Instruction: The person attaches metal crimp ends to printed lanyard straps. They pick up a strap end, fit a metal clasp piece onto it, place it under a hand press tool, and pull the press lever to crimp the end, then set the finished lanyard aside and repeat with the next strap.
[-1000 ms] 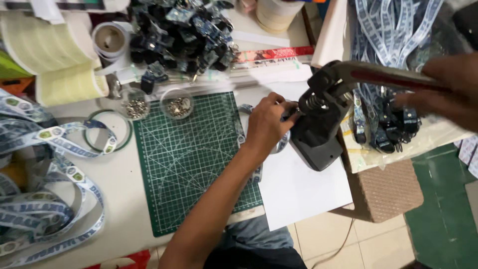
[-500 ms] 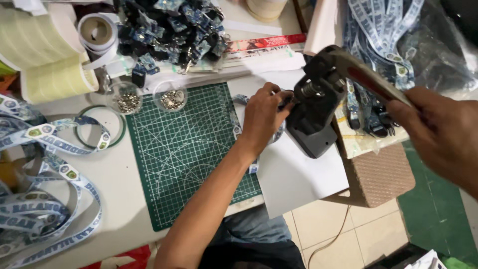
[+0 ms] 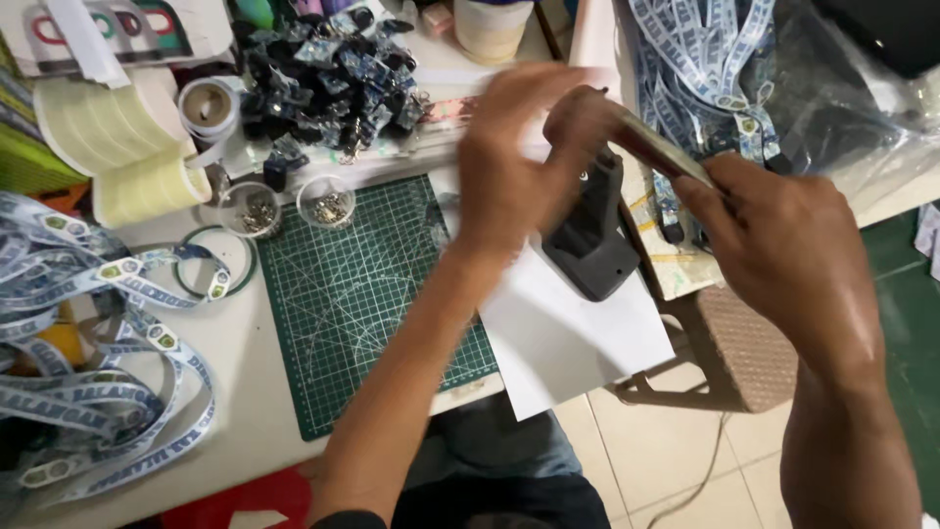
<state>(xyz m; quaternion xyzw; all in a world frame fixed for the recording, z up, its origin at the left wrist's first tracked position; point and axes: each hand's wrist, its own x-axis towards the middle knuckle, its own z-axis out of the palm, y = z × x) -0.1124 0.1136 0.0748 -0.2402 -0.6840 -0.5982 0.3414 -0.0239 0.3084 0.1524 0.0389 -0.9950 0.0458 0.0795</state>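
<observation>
The right hand (image 3: 783,245) is closed around the long metal handle (image 3: 658,149) of a black press tool (image 3: 592,240). The tool stands on a white sheet of paper (image 3: 578,343), which lies at the table's right edge, at about 3 o'clock from the green cutting mat (image 3: 362,294). The left hand (image 3: 514,167) is up in front of the top of the tool. It is blurry, so I cannot tell if its fingers hold anything; they look loosely spread. At 12 o'clock from the mat lies a heap of dark clips (image 3: 328,69). Two small round cups of tiny metal bits (image 3: 331,203) sit at the mat's top left corner. At 9 o'clock from the mat a pile of blue and white printed straps (image 3: 88,382) covers the table. More of these straps (image 3: 705,69) hang at 1 o'clock from the tool. Rolls of pale tape (image 3: 137,147) sit at 11 o'clock from the mat. A brown woven stool (image 3: 734,343) stands on the floor, at 4 o'clock from the tool.
</observation>
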